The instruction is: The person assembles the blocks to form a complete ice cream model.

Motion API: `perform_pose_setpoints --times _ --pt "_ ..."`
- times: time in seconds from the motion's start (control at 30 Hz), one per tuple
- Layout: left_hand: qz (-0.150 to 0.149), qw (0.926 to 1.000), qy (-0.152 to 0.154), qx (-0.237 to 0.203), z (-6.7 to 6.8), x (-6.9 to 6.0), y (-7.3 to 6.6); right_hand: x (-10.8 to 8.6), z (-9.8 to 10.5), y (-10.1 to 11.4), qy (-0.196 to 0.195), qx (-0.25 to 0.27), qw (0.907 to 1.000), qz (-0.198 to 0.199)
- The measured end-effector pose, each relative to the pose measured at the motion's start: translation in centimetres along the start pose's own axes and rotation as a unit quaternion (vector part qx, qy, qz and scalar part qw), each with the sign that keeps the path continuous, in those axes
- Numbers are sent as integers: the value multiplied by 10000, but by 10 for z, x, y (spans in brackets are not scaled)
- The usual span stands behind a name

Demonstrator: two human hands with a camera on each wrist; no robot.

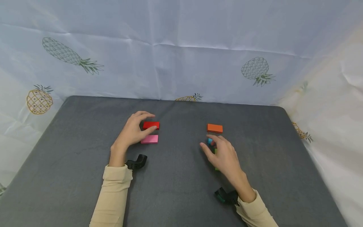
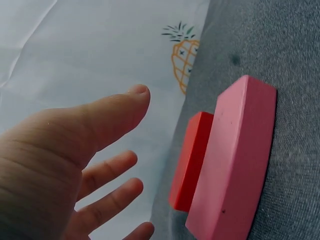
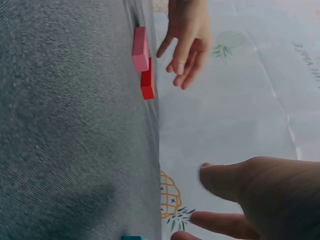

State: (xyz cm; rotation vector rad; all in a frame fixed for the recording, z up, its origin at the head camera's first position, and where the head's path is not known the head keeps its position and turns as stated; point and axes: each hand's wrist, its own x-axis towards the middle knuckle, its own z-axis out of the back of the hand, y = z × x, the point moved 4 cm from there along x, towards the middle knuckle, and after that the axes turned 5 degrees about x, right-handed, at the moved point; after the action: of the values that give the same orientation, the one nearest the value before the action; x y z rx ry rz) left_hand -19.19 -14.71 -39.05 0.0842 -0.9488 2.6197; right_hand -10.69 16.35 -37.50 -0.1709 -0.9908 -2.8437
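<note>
— How is the left hand set?
— The left hand (image 1: 133,130) reaches in with its wrist bent, fingertips pointing right, thumb and fingers spread in a wide C. It has hold of nothing; the left wrist view shows clear space between it and the blocks.
— Which blocks are those?
— A red block (image 1: 152,124) and, nearer the person, a pink block (image 1: 150,139), both lying flat on the grey table (image 1: 181,183). From the head view, the thumb crosses in front of the red one.
— And the right hand?
— The right hand (image 1: 225,156) comes in on a slanting forearm, fingers aimed up and to the left. Thumb and forefinger stand well apart, the other fingers gently bent, and I see nothing in its grasp.
— What lies around it?
— A blue block (image 1: 210,141) shows between thumb and forefinger, a green block (image 1: 216,151) is mostly hidden behind the hand, and an orange block (image 1: 214,128) lies just beyond the fingertips. Whether it touches the blue or green one, I cannot tell.
</note>
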Motion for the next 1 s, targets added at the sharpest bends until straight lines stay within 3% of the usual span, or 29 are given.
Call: perform_pose_setpoints --times 0.4,1.0 --pt "11 10000 28 -83 1 -1 4 1 12 -10 827 192 9953 -462" --pt "59 9997 243 45 -5 -2 13 0 31 -28 1525 16 9821 -1106"
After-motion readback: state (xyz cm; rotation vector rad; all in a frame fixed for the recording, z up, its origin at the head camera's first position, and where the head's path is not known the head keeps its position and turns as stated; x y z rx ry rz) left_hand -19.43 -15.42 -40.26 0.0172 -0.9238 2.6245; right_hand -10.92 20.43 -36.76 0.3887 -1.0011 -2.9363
